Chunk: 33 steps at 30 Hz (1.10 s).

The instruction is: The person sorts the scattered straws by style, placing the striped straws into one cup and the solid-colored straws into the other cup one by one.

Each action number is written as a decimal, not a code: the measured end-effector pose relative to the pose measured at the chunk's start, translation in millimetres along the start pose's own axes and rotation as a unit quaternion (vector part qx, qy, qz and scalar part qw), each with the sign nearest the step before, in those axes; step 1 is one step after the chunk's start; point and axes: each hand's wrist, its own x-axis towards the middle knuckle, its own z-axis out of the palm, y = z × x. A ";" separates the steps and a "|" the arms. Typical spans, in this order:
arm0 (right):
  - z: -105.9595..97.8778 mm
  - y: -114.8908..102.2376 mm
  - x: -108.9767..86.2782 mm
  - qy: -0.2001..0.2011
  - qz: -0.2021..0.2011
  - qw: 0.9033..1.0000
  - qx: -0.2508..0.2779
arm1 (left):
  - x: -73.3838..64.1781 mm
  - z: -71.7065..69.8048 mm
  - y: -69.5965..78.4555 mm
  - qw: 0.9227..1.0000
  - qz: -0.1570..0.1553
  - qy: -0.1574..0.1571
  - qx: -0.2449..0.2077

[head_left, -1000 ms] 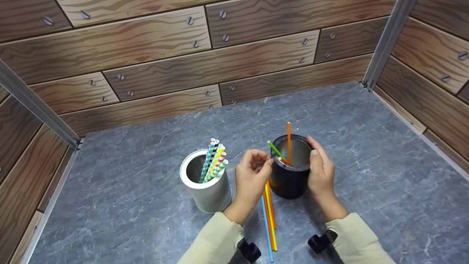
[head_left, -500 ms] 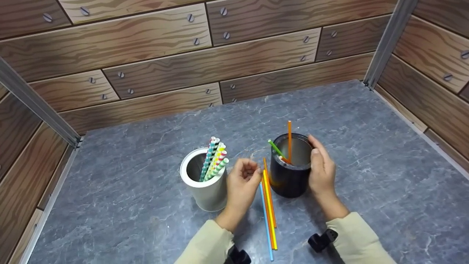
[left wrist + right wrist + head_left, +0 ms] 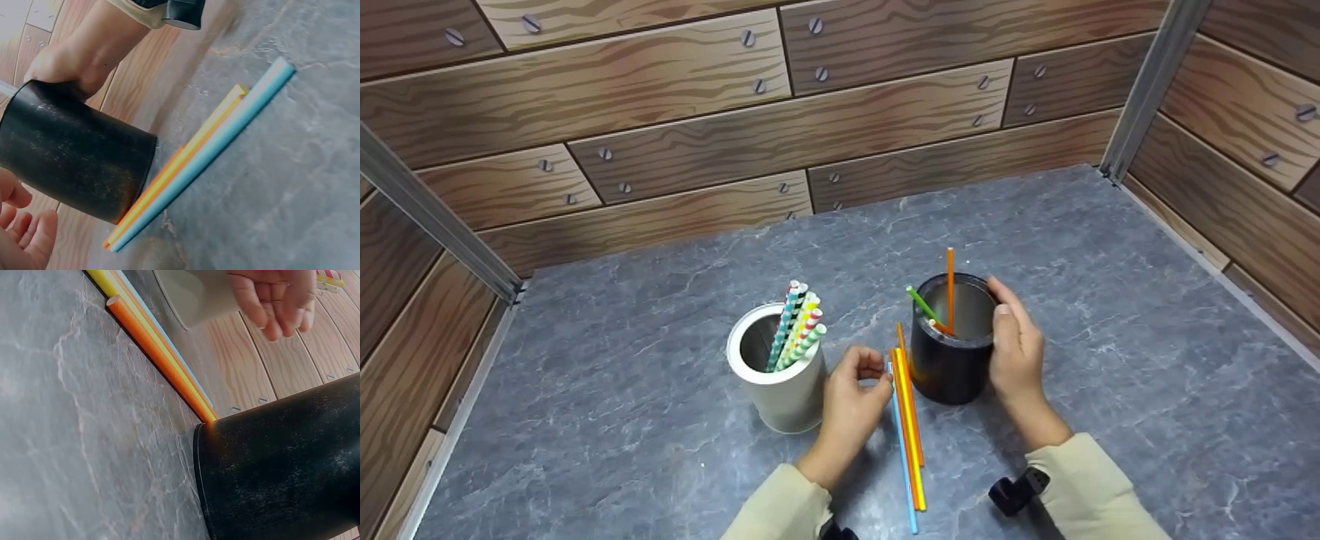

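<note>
My right hand (image 3: pixel 1020 352) holds the right side of a black cylindrical cup (image 3: pixel 949 371), its thumb at the rim. Inside the cup stand an orange straw (image 3: pixel 950 281) and a green straw (image 3: pixel 921 301), with another orange end low at the rim. Left of the cup, a blue straw (image 3: pixel 208 157), a yellow straw (image 3: pixel 216 115) and orange straws (image 3: pixel 152 349) lie side by side on the table. Close to their far ends hovers my left hand (image 3: pixel 851 397), fingers loosely bent; the wrist views show a gap between thumb and fingers, with nothing held.
A white cup (image 3: pixel 787 405) stands just left of my left hand, with several patterned paper straws (image 3: pixel 799 330) leaning in it. The grey marbled table (image 3: pixel 622 390) spreads around both cups. Wood-patterned walls (image 3: pixel 675 112) enclose its back and sides.
My left hand has drawn back from the black cup's rim, down and left to the far ends of the lying straws. The right hand keeps its hold on the cup.
</note>
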 end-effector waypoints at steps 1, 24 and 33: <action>0.0 -0.1 0.0 0.000 -0.001 1.000 -0.001 | -0.7 0.1 -1.3 1.000 0.000 -0.002 0.007; -0.1 0.6 1.2 -0.009 -0.014 1.000 0.010 | -21.6 8.3 -13.8 0.991 -0.033 -0.040 0.121; -0.6 0.5 0.3 -0.010 -0.019 1.000 0.007 | -23.2 14.5 -21.1 0.989 -0.061 -0.036 0.129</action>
